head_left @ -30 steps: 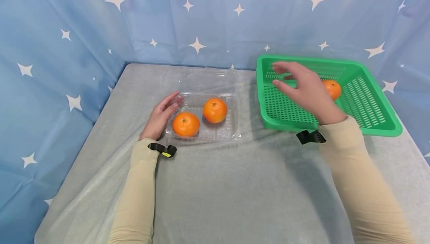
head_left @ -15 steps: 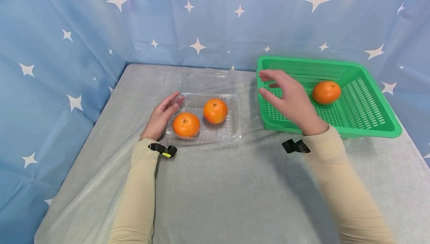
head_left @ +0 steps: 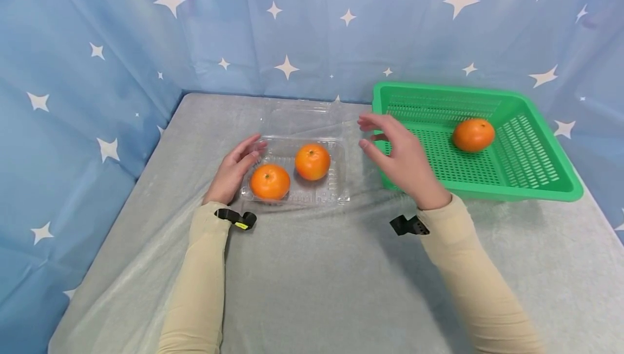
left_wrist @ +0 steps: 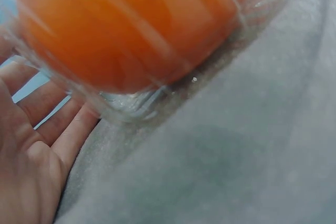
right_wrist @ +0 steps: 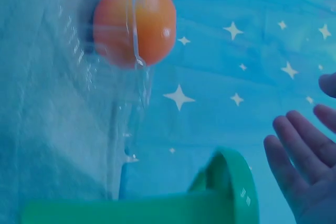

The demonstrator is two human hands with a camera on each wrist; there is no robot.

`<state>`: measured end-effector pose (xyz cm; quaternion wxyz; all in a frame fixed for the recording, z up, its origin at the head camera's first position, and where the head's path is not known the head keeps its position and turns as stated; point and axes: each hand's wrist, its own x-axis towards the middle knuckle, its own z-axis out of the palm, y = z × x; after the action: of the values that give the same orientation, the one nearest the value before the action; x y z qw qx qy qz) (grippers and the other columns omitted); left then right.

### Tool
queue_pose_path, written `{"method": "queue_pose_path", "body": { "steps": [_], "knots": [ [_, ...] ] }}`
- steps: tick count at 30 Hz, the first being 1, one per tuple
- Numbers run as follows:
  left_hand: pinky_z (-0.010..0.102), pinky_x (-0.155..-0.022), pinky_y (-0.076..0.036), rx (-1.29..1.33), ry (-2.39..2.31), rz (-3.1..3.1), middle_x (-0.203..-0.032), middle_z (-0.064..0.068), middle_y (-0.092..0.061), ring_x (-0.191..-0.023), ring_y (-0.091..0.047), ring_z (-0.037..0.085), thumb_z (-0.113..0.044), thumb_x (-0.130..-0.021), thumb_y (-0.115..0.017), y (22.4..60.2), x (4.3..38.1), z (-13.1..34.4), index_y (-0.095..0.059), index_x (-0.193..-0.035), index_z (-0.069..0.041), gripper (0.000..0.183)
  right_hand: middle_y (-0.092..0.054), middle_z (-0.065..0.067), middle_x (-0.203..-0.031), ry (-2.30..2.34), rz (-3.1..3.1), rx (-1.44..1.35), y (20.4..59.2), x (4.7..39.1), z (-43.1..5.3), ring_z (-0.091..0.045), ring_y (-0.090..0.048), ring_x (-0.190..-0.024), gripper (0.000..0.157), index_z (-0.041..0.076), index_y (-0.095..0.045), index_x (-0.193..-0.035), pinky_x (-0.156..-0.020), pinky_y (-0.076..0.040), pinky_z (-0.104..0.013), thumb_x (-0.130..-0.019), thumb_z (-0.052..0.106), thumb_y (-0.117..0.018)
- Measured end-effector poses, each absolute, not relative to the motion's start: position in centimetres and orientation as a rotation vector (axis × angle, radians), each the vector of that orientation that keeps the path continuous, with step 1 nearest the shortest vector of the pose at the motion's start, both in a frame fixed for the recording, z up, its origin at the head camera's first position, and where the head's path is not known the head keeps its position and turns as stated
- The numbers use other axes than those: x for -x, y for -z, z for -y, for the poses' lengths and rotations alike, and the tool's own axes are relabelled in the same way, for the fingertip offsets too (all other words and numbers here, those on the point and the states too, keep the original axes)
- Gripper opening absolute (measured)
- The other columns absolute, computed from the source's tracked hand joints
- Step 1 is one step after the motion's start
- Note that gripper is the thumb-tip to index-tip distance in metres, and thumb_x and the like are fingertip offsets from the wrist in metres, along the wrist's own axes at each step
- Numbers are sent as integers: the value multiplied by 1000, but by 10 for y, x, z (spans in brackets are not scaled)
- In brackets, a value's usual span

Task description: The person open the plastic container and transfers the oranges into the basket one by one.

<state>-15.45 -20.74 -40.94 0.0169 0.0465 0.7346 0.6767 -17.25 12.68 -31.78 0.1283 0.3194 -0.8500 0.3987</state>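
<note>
A clear plastic clamshell box (head_left: 312, 197) sits with its lid (head_left: 299, 118) folded back. Inside are two oranges: a front-left orange (head_left: 270, 182) and a back-right orange (head_left: 312, 162). My left hand (head_left: 233, 172) rests at the box's left wall, fingers extended along it; in the left wrist view the hand (left_wrist: 37, 140) shows palm and spread fingers beside the plastic. My right hand (head_left: 402, 159) hovers empty at the left end of the green basket (head_left: 536, 194), thumb and fingers apart and pointing toward the box. A third orange (head_left: 474, 135) lies in the basket.
A grey cloth (head_left: 312, 283) covers the table. Behind and to the left hangs a blue curtain (head_left: 312, 34) with white stars. The basket's left rim stands between the right hand and the table, just right of the box.
My right hand has moved left and slightly nearer, from over the basket's middle to its left rim, uncovering the orange there. The left hand and the box have stayed put.
</note>
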Motion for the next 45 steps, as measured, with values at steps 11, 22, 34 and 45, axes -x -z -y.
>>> {"method": "queue_pose_path", "body": {
  "steps": [11, 22, 34, 45],
  "knots": [
    [35, -102, -30, -151, -2109, -2286, -132, 6, -45, -122, -40, 18, -19, -93, -48, 409, 155, 207, -40, -134, -25, 42, -51, 5, -120, -1338, 2408, -930, 328, 166, -108, -10, -51, -105, 41, 20, -47, -128, -84, -46, -29, -88, 18, -56],
    [34, -103, -29, -146, -2120, -2268, -132, 5, -45, -122, -40, 18, -19, -93, -48, 410, 154, 208, -40, -134, -26, 42, -53, -1, -119, -1229, 2410, -966, 338, 163, -96, -13, -50, -107, 41, 10, -48, -126, -88, -44, -32, -87, 17, -58],
    [34, -102, -30, -156, -2105, -2288, -132, 5, -45, -122, -41, 18, -19, -93, -48, 410, 155, 208, -40, -134, -25, 42, -54, -5, -117, -1207, 2443, -938, 347, 163, -87, -17, -51, -104, 40, 8, -49, -125, -86, -45, -35, -87, 17, -57],
    [35, -102, -30, -162, -2110, -2281, -132, 6, -45, -121, -41, 18, -19, -93, -48, 410, 155, 208, -39, -135, -23, 43, -53, -2, -117, -1228, 2456, -912, 359, 161, -78, -15, -51, -103, 40, 12, -48, -126, -86, -45, -33, -87, 18, -57]
  ]
}}
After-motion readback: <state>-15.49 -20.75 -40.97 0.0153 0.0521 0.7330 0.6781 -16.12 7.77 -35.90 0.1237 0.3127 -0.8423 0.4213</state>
